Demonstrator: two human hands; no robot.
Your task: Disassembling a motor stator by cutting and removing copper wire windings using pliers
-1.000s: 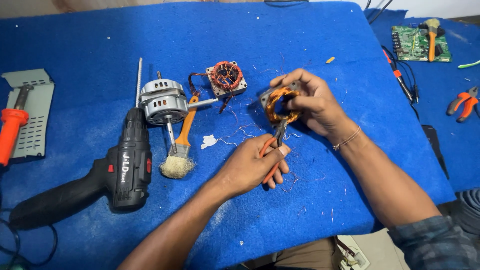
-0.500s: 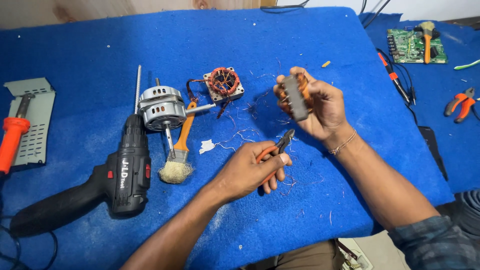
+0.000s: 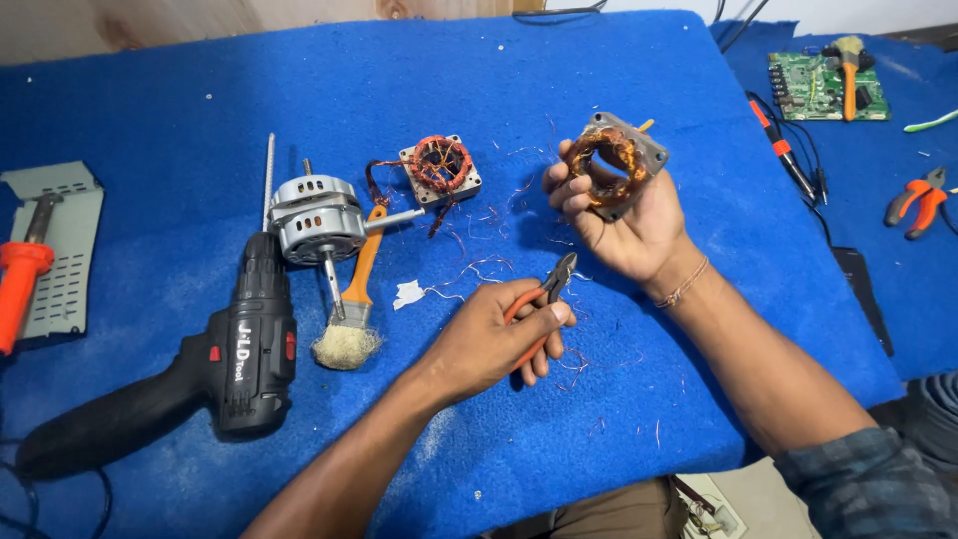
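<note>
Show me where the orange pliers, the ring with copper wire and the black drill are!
orange-handled cutting pliers (image 3: 544,299): head view, on the handles beside the left hand's fingers.
stator ring with copper windings (image 3: 611,163): head view, on its winding, held in the right hand.
black cordless drill (image 3: 254,344): head view, on its body.

We see two bare forearms. Our right hand (image 3: 624,215) has a thin beaded bracelet (image 3: 683,286) of pale orange at the wrist. At the lower right of the frame, a rolled sleeve (image 3: 868,484) in dark blue-grey plaid covers the arm above the elbow. Our left hand (image 3: 489,339) and its wrist wear nothing.
</note>
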